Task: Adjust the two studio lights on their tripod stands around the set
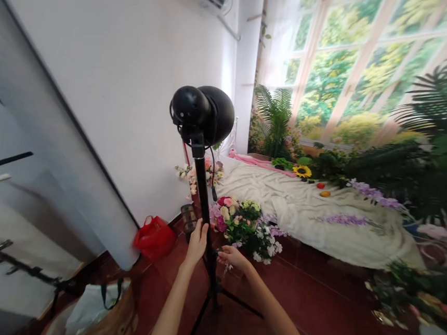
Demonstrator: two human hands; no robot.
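A black studio lamp [202, 112] sits on top of a black light stand [202, 194], which rises from tripod legs on the red tiled floor. My left hand [198, 241] is wrapped against the pole from its left side, below the lamp. Lower and to the right, my right hand [233, 257] has its fingers pinched at a small dark part on the pole's side, probably a knob, mostly hidden by the fingers. A black cable hangs from the lamp beside the pole.
Bunches of flowers [242, 221] lie behind the stand, beside a bed with a cream blanket [301, 216]. A red bag [155, 238] and a brown bag [118, 317] stand on the left. Potted flowers [427, 295] are at the right.
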